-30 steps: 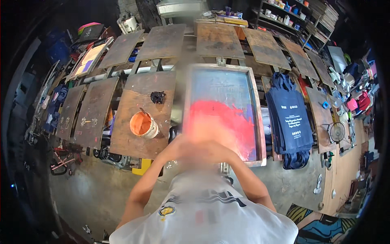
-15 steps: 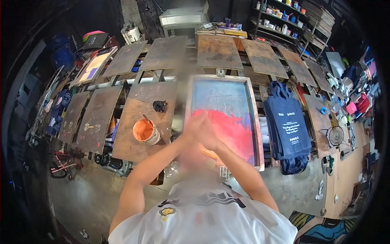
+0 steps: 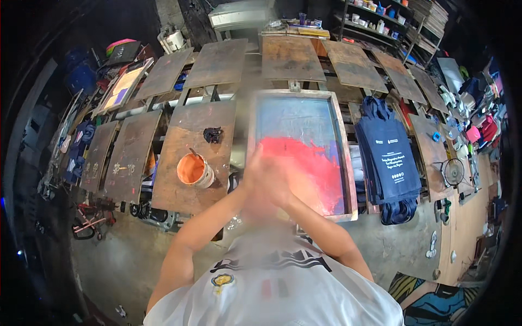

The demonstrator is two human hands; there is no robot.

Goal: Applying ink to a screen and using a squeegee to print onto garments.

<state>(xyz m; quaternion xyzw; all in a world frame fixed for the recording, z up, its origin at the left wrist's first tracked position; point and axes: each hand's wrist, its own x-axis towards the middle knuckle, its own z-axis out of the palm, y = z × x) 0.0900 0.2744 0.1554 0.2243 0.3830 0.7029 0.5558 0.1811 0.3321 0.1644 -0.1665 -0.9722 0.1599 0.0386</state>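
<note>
My left hand [image 3: 254, 173] and my right hand [image 3: 278, 185] are pressed close together over the left half of a wooden-framed printing screen [image 3: 352, 179]. Their fingers look curled in, but a smeared vertical band hides what they grip. Bright red-pink ink [image 3: 315, 174] covers the near part of the blue-grey mesh [image 3: 293, 117], with its far edge uneven. Left of the screen, on a brown board [image 3: 163, 187], stands a white tub of orange ink [image 3: 193, 169] with a stick-like handle leaning at its rim. A crumpled black thing [image 3: 212, 134] lies behind the tub.
A stack of navy tote bags [image 3: 387, 157] lies right of the screen. Flat boards [image 3: 291, 60] stand in two rows on the table. Farther right is a small round fan [image 3: 452, 173]; a shelf of bottles and tubs [image 3: 375, 22] stands at the back.
My hands have come slightly nearer to me over the screen, still together. The whole view has shifted a little, so the boards and screen sit higher in it.
</note>
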